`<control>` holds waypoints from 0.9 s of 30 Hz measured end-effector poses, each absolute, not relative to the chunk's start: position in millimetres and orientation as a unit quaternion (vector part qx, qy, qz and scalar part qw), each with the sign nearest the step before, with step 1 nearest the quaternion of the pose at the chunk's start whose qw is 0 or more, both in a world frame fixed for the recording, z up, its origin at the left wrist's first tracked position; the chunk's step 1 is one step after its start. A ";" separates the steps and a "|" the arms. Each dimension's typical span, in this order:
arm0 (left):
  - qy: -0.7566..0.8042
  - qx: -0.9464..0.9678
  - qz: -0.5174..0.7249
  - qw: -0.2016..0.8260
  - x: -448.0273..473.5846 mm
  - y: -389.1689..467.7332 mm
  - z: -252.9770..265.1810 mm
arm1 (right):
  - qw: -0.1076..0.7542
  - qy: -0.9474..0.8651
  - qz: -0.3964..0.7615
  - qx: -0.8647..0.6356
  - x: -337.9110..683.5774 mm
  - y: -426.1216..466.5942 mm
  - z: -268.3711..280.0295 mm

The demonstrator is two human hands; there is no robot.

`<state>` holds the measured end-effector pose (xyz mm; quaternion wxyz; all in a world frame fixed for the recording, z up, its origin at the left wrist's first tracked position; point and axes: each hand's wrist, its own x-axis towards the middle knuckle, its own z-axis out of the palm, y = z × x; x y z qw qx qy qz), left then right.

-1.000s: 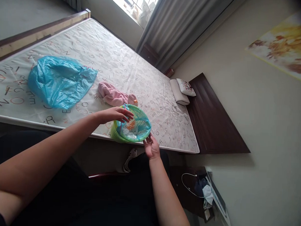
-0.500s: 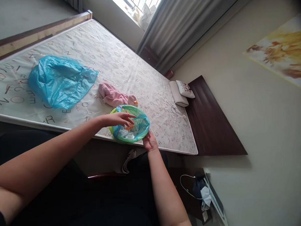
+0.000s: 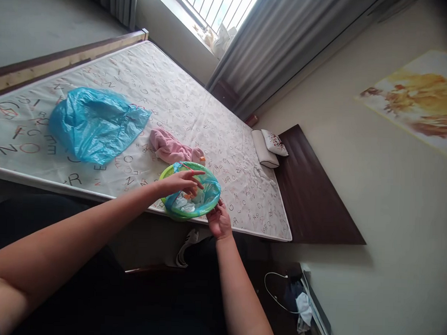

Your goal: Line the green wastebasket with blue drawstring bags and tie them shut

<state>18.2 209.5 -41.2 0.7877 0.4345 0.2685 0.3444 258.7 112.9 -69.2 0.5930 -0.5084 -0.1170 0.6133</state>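
Observation:
A small green bin [image 3: 164, 174] lined with a blue plastic bag [image 3: 207, 198] stands at the near edge of the mattress [image 3: 182, 102]. White and orange rubbish lies inside it. My left hand [image 3: 179, 182] hovers over the bin's rim, fingers stretched out, touching the bag's top edge. My right hand [image 3: 218, 220] pinches the bag's edge at the bin's near right side.
A loose blue plastic bag [image 3: 95, 124] lies on the mattress to the left. A pink cloth [image 3: 169, 147] lies just behind the bin. A pillow [image 3: 270, 144] rests by the dark headboard [image 3: 314, 190]. On the floor lie a shoe [image 3: 186, 245], a white cable and clutter [image 3: 299, 297].
My right hand moved from beside the bin to its rim and closed on the bag's edge. My left hand stretched its fingers further across the bin. The view shifted slightly.

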 end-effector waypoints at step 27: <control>0.422 0.370 0.535 0.631 -4.7 229.5 -3.2 | 0.572 -0.144 0.523 -0.615 298.1 137.7 -68.8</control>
